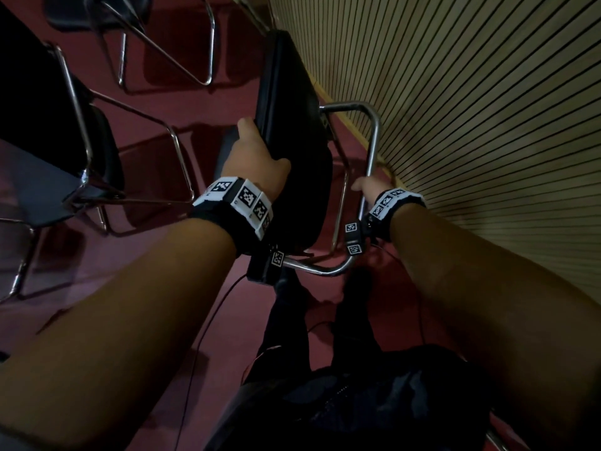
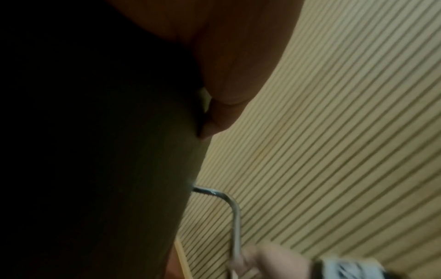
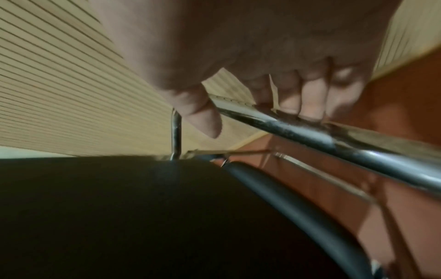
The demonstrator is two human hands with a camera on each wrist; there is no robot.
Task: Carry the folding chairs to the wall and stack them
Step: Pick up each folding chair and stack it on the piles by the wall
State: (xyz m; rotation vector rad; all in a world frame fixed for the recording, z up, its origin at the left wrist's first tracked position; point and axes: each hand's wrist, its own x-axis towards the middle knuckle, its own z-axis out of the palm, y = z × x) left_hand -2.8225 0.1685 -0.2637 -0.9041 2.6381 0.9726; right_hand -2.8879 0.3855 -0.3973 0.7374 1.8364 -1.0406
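Note:
I hold a folded black chair (image 1: 286,125) with a chrome tube frame (image 1: 374,138) off the red floor, close to the slatted wall (image 1: 471,109). My left hand (image 1: 253,157) grips the edge of its black padded seat, thumb over the top. My right hand (image 1: 367,187) grips the chrome tube on the wall side. In the right wrist view the fingers (image 3: 307,98) curl round the tube (image 3: 310,130), above the black seat (image 3: 119,207). The left wrist view shows my thumb (image 2: 222,105) against the dark seat (image 2: 95,151).
Two more black chairs with chrome frames stand on the red floor, one at the left (image 1: 65,125) and one at the top left (image 1: 130,27). The slatted wall fills the right side. My dark-clothed legs (image 1: 325,353) are below the held chair.

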